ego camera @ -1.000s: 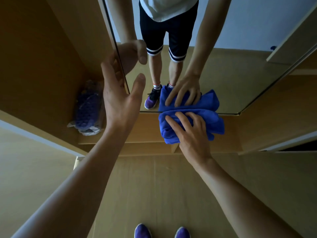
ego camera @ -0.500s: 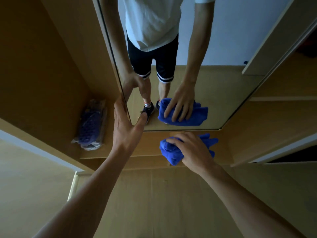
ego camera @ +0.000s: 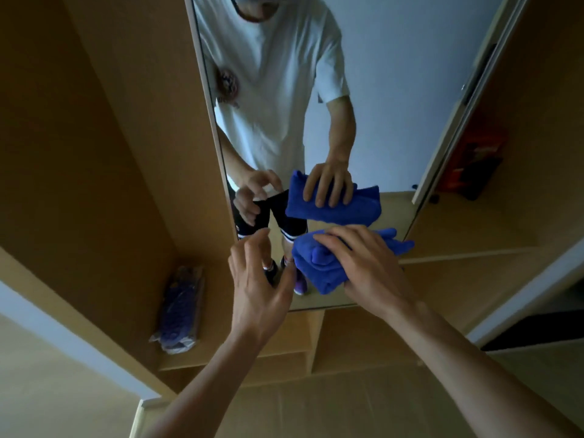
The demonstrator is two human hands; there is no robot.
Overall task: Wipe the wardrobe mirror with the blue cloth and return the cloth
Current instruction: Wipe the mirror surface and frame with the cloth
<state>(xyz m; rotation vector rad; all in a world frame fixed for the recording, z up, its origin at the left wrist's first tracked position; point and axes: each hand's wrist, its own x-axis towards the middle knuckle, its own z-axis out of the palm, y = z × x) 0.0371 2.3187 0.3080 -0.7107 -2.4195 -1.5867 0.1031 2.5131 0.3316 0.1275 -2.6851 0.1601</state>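
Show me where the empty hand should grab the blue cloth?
Probably the thick folded end of the blue cloth bulging left of the right hand. The left hand could come from the left and wrap its fingers round that roll; the right end is thin and floppy.

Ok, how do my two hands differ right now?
The right hand grips the bunched cloth; the left hand holds nothing. The right hand's fingers curl over the cloth, while the left hand's are spread and loosely bent. Both are up in front of the lower part of the mirror.
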